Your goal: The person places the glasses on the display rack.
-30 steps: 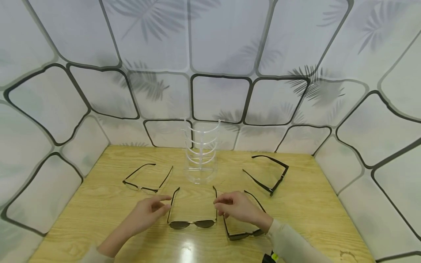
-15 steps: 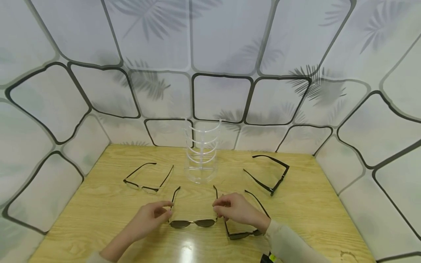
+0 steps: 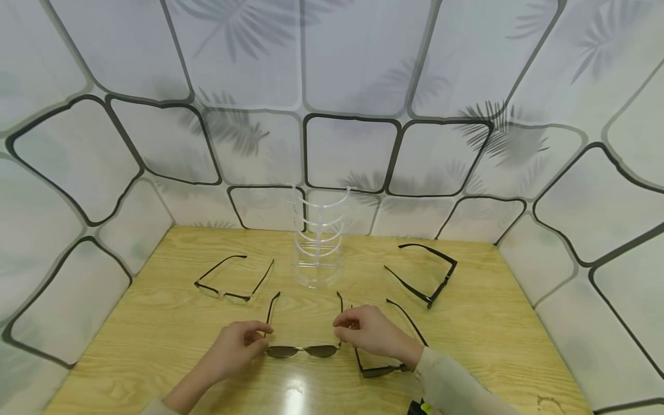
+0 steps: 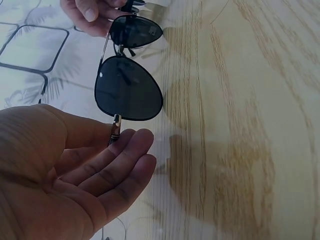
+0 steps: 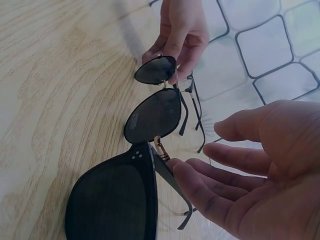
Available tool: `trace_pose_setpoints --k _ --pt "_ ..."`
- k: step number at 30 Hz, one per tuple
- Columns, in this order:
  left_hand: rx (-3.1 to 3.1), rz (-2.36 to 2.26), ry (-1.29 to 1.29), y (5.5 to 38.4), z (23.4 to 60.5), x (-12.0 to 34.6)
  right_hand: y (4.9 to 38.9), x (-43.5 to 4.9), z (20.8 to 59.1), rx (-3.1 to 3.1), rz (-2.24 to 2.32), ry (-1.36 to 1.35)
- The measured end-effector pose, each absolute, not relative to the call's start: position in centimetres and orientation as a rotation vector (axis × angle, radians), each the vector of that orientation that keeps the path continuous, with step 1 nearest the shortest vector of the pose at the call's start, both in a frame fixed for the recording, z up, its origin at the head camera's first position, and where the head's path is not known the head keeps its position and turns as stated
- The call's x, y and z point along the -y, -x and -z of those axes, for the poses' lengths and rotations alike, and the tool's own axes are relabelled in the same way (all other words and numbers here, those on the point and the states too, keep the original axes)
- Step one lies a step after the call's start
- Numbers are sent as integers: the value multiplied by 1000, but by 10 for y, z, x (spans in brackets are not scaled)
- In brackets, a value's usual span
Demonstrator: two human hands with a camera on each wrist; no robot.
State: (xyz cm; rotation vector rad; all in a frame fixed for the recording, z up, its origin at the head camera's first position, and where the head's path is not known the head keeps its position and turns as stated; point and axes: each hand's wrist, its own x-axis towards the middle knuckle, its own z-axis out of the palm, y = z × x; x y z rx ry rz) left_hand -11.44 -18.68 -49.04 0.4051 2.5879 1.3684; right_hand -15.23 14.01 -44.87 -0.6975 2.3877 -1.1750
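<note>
Aviator sunglasses (image 3: 282, 351) with dark lenses and thin metal rims lie at the table's front middle, temples unfolded toward the back. My left hand (image 3: 240, 344) pinches their left temple close to the hinge; in the left wrist view the temple passes between thumb and fingers (image 4: 145, 142). At the other temple is my right hand (image 3: 370, 329). Its fingertips (image 5: 181, 172) touch near the hinge, while the thumb stands apart in the right wrist view. Below that hand, black thick-framed sunglasses (image 3: 377, 372) lie unfolded, partly hidden by hand and sleeve.
A clear tiered eyewear stand (image 3: 318, 253) stands at the back middle. Half-rim glasses (image 3: 236, 297) lie at left, black-framed glasses (image 3: 441, 288) at right. Patterned walls (image 3: 342, 155) enclose the wooden table (image 3: 493, 334) on three sides. A black object (image 3: 415, 408) shows at the front edge.
My left hand has moved slightly down and inward onto the left temple. That temple and the aviator sunglasses have shifted a little left. The right hand has edged slightly left.
</note>
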Motion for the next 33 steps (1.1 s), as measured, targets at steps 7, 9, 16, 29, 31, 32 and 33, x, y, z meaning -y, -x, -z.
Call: trace_pose_setpoints --k 7,9,16,29,31,32,33 --pt "-2586 -1386 -351 114 488 189 154 -134 452 -2376 1099 705" --pt "-2571 -1396 -360 114 489 189 154 -133 453 -2347 1106 705" --pt "-2535 -1420 -382 113 487 191 153 -132 452 -2308 1140 707" --pt "-2523 -1503 -335 120 465 191 156 -136 452 -2493 1277 734" --pt "-2526 -1519 -338 121 463 190 157 -137 452 -2512 1297 735" --pt "-2526 -1527 -341 121 462 190 157 -137 452 -2518 1314 729" --pt "-2525 -1536 -345 122 462 190 157 -138 452 -2524 1333 721"
